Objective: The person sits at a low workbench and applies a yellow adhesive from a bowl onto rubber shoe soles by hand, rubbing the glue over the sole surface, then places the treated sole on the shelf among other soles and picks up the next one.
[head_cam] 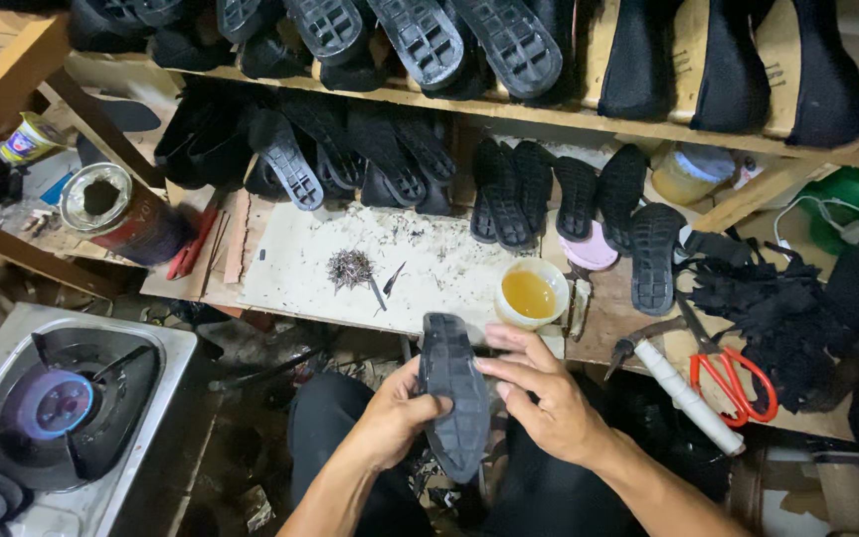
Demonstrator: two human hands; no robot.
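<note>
Hands met low in the centre of the frame: your left hand (395, 418) gripped the black rubber sole (454, 398) from its left edge, fingers closed around it, while your right hand (539, 393) pressed flat fingers along its right side, tread facing up. For this handling, I judged a firm, even hold best, thumbs clear of the edge, with the sole kept over your lap. Just above on the desk (290, 259) sat a cup of yellow glue (531, 294), a pile of small nails (350, 267), and red-handled scissors (733, 383) at the right
</note>
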